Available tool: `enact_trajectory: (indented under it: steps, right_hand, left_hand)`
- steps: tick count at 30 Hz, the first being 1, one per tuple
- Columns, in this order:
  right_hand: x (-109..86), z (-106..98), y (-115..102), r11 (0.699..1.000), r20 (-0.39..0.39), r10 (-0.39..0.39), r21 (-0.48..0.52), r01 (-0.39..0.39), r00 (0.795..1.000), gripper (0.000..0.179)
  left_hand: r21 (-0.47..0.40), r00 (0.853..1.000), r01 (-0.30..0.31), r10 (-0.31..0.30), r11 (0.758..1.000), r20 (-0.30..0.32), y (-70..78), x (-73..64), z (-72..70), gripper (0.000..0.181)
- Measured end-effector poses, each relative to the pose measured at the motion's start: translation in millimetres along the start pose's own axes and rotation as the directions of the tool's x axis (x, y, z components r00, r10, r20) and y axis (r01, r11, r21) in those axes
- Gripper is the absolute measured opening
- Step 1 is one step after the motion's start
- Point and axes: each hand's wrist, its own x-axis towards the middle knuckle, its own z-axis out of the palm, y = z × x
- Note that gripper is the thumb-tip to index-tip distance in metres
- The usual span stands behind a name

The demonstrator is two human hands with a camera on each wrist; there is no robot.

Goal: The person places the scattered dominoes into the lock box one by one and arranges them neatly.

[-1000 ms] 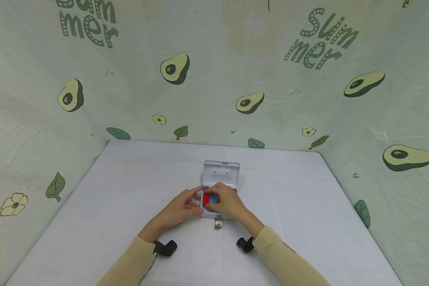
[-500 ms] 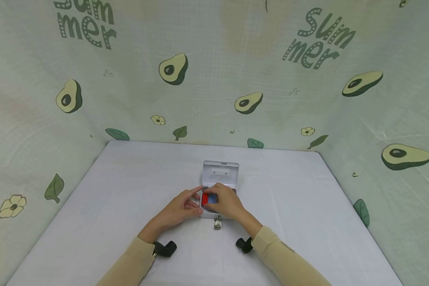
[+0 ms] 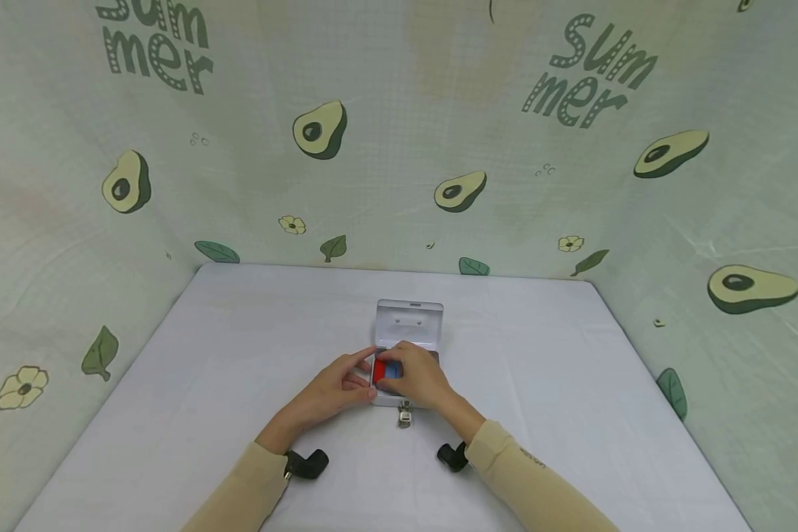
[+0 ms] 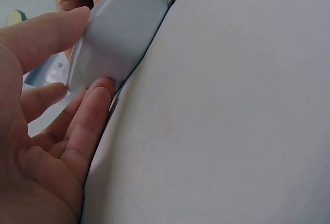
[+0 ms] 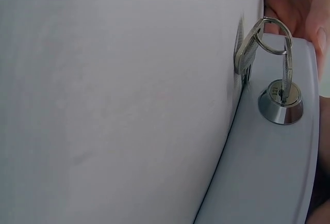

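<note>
Avocado-print cloth walled a white surface (image 3: pixel 239 355) where a small white metal cash box (image 3: pixel 408 325) stood, lid raised. Steadying it, the left hand (image 3: pixel 335 388) gripped its near corner; the right hand (image 3: pixel 419 377) curled over the red-and-blue item (image 3: pixel 384 368) inside, keys (image 5: pixel 263 41) dangling in front.

avocado-print cloth walls (image 3: pixel 399 148), white table (image 3: pixel 206 355)

Bright, even light; wrist views perhaps slightly blurred (head view distorted)
</note>
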Motion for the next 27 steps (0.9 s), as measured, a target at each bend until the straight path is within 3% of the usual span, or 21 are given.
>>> enact_trajectory:
  steps: [27]
  right_hand:
    - [-3.4, 1.0, -7.6, 1.0, -0.005, -0.002, -0.022, 0.002, 1.0, 0.041]
  left_hand:
    - [0.002, 1.0, -0.001, 0.001, 1.0, 0.0, 0.1, -0.2, 0.6, 0.079]
